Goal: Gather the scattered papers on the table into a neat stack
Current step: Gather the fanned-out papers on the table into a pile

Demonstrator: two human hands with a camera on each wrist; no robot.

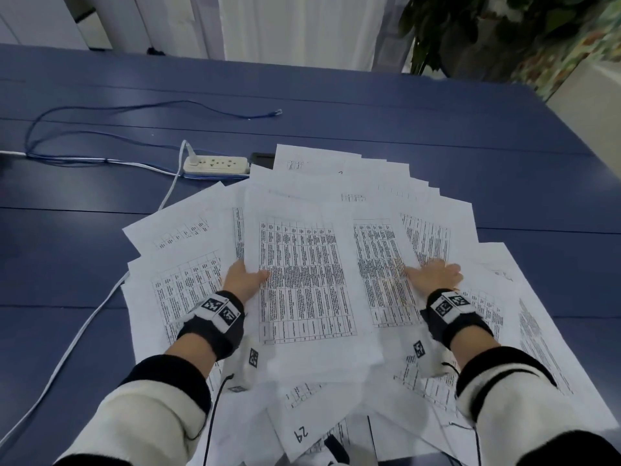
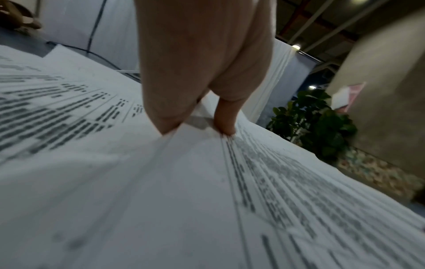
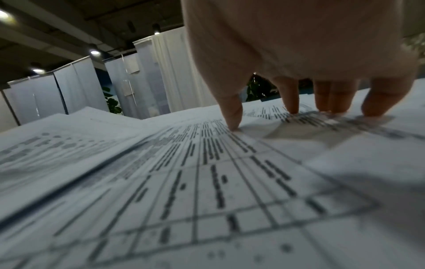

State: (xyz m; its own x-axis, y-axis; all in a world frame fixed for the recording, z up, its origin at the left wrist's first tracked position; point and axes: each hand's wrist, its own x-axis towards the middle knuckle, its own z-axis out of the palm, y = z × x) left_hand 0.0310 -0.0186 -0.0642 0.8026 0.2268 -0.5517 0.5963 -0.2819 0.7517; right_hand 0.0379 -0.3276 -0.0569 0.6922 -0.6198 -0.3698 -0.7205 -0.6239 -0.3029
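Many white printed sheets [image 1: 504, 297] lie fanned and overlapping across the blue table [image 1: 369, 105]. On top, in the middle, lies one sheet with a dense table [image 1: 302, 280]. My left hand [image 1: 247, 275] pinches that sheet's left edge, thumb on top and fingers hidden beneath; in the left wrist view the left hand [image 2: 195, 130] nips the paper edge [image 2: 184, 163] between thumb and a finger. My right hand [image 1: 433, 275] rests spread on the sheets to the right. In the right wrist view the right hand [image 3: 287, 116] has straight fingertips [image 3: 292, 109] touching the paper [image 3: 207, 182].
A white power strip [image 1: 215, 164] and a small black object [image 1: 262, 159] sit just beyond the papers' far-left edge. A blue cable [image 1: 151, 105] loops across the far left, and a white cable [image 1: 67, 348] runs down the left side. A plant [image 1: 487, 35] stands beyond the far right corner.
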